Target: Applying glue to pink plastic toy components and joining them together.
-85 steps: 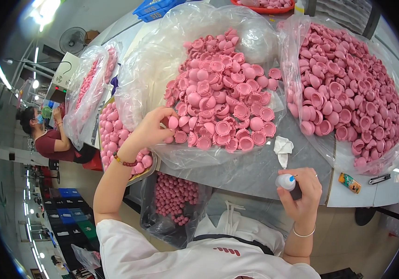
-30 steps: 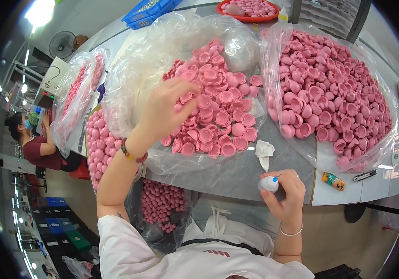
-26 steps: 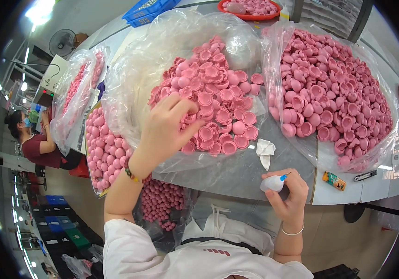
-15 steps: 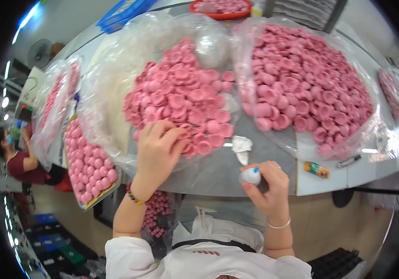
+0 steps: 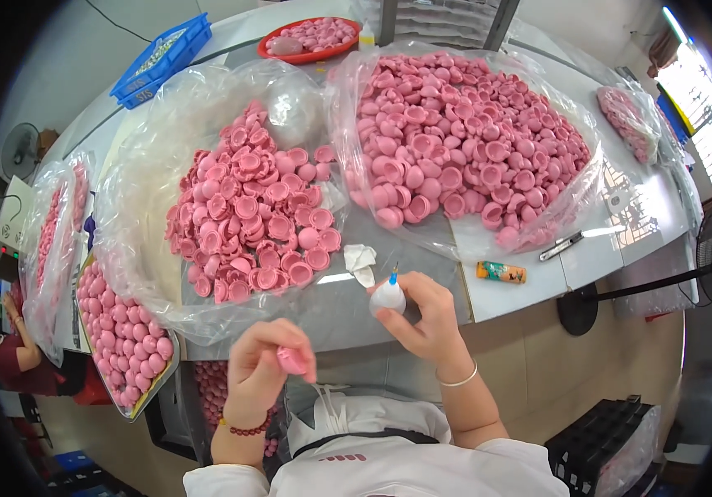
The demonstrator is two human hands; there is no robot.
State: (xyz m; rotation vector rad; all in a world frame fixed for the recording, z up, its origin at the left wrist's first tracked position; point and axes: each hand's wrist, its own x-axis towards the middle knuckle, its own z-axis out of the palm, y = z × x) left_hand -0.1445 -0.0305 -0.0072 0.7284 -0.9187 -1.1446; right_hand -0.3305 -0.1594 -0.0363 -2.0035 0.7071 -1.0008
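Note:
My left hand [image 5: 258, 371] is closed on a small pink cup-shaped piece [image 5: 292, 361], held just off the table's near edge. In my right hand [image 5: 429, 313] is a white squeeze bottle [image 5: 386, 301], its blue cap and thin needle tip pointing up and away from me. A crumpled white tissue [image 5: 360, 261] lies just beyond the bottle. Farther left spreads a loose pile of pink half-shell pieces [image 5: 244, 207] on a clear plastic bag [image 5: 136, 199]. A second, larger heap of pink pieces [image 5: 480, 141] fills another bag to the right.
An orange-and-green tube [image 5: 501, 272] and a utility knife [image 5: 561, 246] lie right of the tissue. A tray of pink balls [image 5: 124, 348] stands at the left edge. A red basin [image 5: 310, 40] and blue crate [image 5: 161, 62] are at the back. Another person [image 5: 29, 352] works far left.
My left hand has come back from the pile toward me with a pink piece in its fingers. The bottle has turned so its tip points up. The whole view has shifted to the right.

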